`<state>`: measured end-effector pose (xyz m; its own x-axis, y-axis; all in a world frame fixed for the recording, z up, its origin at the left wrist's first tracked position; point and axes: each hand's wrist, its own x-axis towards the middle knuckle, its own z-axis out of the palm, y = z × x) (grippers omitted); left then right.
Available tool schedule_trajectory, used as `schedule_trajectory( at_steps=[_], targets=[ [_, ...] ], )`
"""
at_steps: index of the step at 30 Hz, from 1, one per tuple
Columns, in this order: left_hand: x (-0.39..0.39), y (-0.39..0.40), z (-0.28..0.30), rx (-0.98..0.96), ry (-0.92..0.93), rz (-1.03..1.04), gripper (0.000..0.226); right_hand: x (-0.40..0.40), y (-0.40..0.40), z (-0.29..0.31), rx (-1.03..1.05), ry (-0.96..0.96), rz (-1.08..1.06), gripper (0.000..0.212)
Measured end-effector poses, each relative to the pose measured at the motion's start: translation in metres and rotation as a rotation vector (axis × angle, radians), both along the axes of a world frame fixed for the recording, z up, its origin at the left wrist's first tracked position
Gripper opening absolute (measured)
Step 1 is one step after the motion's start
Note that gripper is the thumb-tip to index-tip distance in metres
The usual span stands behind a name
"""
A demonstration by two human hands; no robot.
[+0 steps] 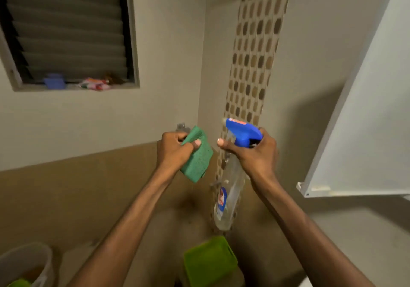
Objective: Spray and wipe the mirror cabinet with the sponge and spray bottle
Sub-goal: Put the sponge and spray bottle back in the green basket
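Gripping a green sponge point(196, 154), the left hand point(175, 151) is raised in front of the wall corner; its fingers are curled round the upper part of the sponge and the thumb presses on its front face. The right hand point(255, 151) holds a spray bottle point(230, 189) by the neck, just under the blue spray head point(241, 132), with the fingers closed round it. The clear body of the bottle hangs down and tilts to the left. The two hands are near each other but do not touch. The cabinet point(363, 118) is white and stands to the right of the bottle, apart from both hands. A strip of mosaic point(255, 49) runs down the wall behind the bottle. Lower, a green basket point(209, 261) sits between the forearms. A window point(66, 29) with slats is at upper left.
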<state>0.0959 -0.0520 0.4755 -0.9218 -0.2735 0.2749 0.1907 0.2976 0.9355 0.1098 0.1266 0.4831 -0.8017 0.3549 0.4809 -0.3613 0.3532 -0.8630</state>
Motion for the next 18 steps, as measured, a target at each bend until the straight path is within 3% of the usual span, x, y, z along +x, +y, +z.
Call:
schedule_trajectory(
  at_steps=[10,18],
  targets=[
    [-0.049,0.027,-0.130,-0.092,-0.338,-0.114,0.036,-0.055,0.033,-0.109,-0.147,-0.207,-0.112,0.076],
    [-0.088,0.033,-0.256,0.089,-0.649,-0.171,0.041,-0.098,0.038,-0.219,-0.130,-0.280,-0.223,0.067]
  ],
)
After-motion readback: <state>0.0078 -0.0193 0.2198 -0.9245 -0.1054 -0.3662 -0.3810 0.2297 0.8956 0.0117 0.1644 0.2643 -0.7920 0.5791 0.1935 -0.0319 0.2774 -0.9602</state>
